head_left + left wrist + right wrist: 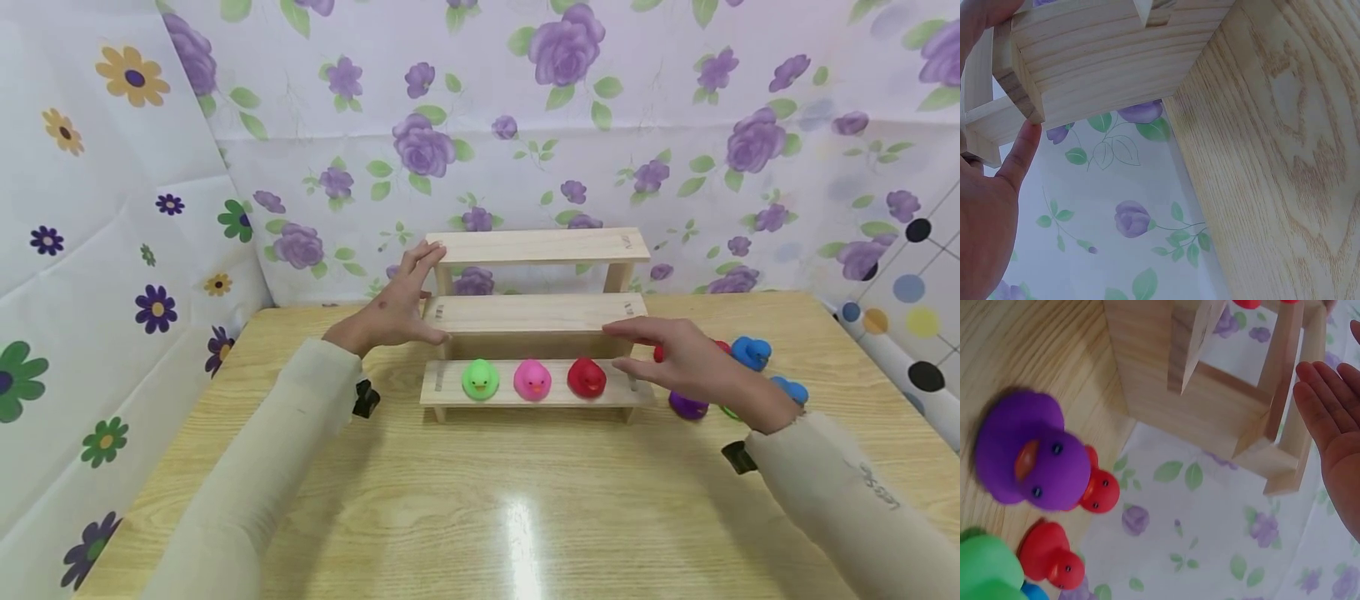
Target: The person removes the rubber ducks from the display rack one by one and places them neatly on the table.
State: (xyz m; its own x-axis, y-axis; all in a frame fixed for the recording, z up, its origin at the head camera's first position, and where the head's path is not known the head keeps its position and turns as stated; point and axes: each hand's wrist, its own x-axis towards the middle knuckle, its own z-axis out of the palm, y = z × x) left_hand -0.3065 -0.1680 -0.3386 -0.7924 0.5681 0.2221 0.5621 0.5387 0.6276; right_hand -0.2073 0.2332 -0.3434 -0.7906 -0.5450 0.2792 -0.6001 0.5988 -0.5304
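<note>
A three-tier wooden stand (536, 313) is on the table, with a green duck (480, 380), a pink duck (532, 380) and a red duck (587, 378) in a row on its lowest board. My left hand (393, 312) is at the stand's left end, thumb and fingers spread wide. One straight digit (1019, 153) touches the corner of a wooden upright (1016, 72) in the left wrist view. At the right end my right hand (686, 358) is held with fingers extended; the right wrist view has its straight fingers (1329, 400) beside the stand.
Right of the stand lie several loose ducks, partly covered by my right hand: a purple duck (1035, 450), red ducks and a blue duck (751, 352). A flowered cloth (480, 108) hangs right behind the table (450, 500).
</note>
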